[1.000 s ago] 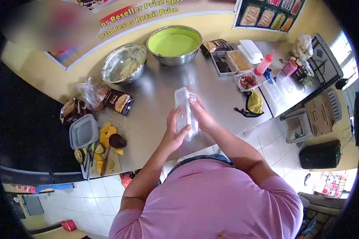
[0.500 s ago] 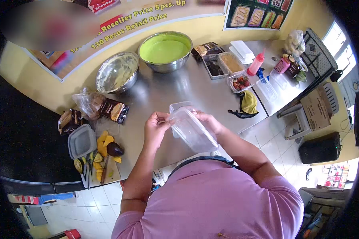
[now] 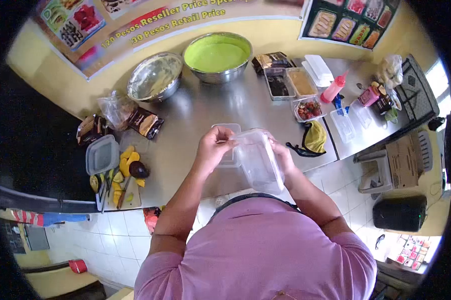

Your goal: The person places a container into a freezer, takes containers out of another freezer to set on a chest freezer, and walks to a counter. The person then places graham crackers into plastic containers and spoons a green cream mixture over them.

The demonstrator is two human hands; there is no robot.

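Observation:
Tilted above the steel table's front edge is a clear plastic container [image 3: 258, 162]. My left hand [image 3: 215, 147] pinches its upper left corner between thumb and fingers. At its upper right side my right hand [image 3: 280, 152] grips the rim, its fingers partly hidden by the plastic. Another clear container [image 3: 228, 131] lies on the table behind my left hand, partly covered by it.
A steel bowl of green mixture [image 3: 218, 55] and a smeared steel bowl [image 3: 155, 77] stand at the back. Cut mango [image 3: 128, 160] and an empty tub [image 3: 102, 154] are left. Strawberries [image 3: 309, 108], a pink bottle [image 3: 334, 87] and a yellow-black cloth [image 3: 313, 139] are right.
The two clear containers, held together a second ago, are now apart: one is on the table, the other between my hands. The held one has turned and shifted right.

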